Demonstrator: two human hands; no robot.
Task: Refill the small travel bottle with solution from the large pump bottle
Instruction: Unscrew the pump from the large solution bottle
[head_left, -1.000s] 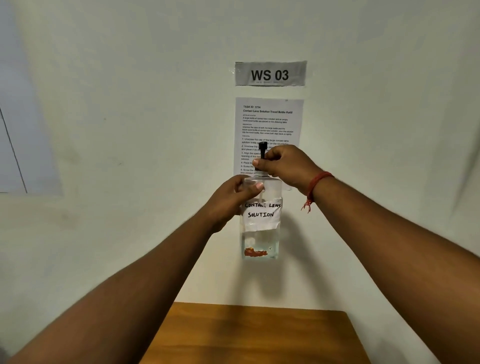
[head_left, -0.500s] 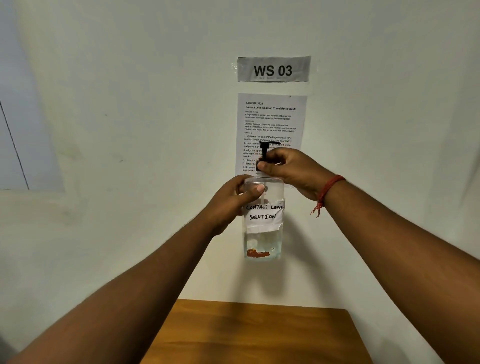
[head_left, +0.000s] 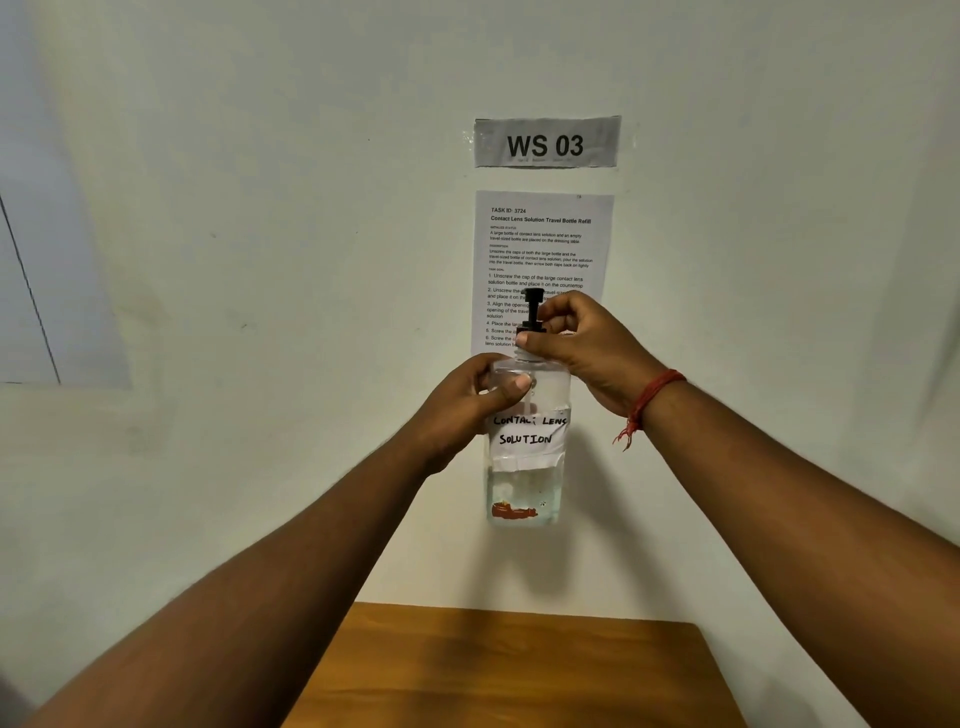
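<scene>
A wooden table (head_left: 519, 670) with a warm orange-brown grain fills the bottom of the view, its far edge pushed against a plain off-white wall (head_left: 260, 208). The wall is matte and a little scuffed. A grey sign (head_left: 547, 142) reading "WS 03" is stuck to it, and just below hangs a white sheet of printed instructions (head_left: 543, 249), its lower part hidden behind the hands. At the far left a paler panel with a thin dark line runs along the wall.

The large pump bottle (head_left: 524, 447) is held up in the air in front of the wall, well above the table and upright. It is clear plastic, squarish in the body with rounded shoulders, and carries a white paper label (head_left: 527, 436) hand-lettered "CONTACT LENS SOLUTION". Clear liquid sits in the lower part, below the label, and an orange-red patch shows near the base. A slim black pump head (head_left: 533, 309) stands up from the neck.

The left hand (head_left: 467, 400) wraps round the upper body of the bottle, with the thumb pressed across the front just under the shoulder. The right hand (head_left: 587, 348) is curled over the neck, thumb and fingers pinching the pump's collar where it meets the bottle. A red thread bracelet (head_left: 649, 400) circles the right wrist, its frayed end hanging down. The small travel bottle is not in view.
</scene>
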